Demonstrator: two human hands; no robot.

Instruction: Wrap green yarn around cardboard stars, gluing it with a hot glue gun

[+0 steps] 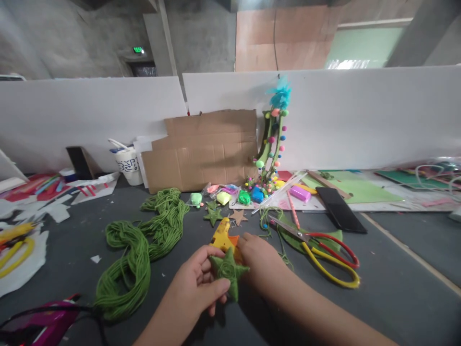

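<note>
My left hand (201, 283) pinches a green yarn-wrapped star (230, 274) between thumb and fingers, low in the middle of the view. Just behind the star, my right hand (257, 254) has its fingers curled at a yellow glue gun (222, 235) with an orange part; its fingertips are partly hidden. Beyond the glue gun lie a smaller green star (213, 216) and a plain brown cardboard star (238, 217). A loose green yarn strand (284, 245) trails on the table to the right of my hands.
Green yarn skeins (124, 269) lie left. Red-and-yellow scissors (313, 240) and a black phone (340, 209) are right. Behind stand cardboard (201, 154), a cup (127, 166) and a pom-pom decoration (272, 139). A magenta tool (50, 324) sits front left.
</note>
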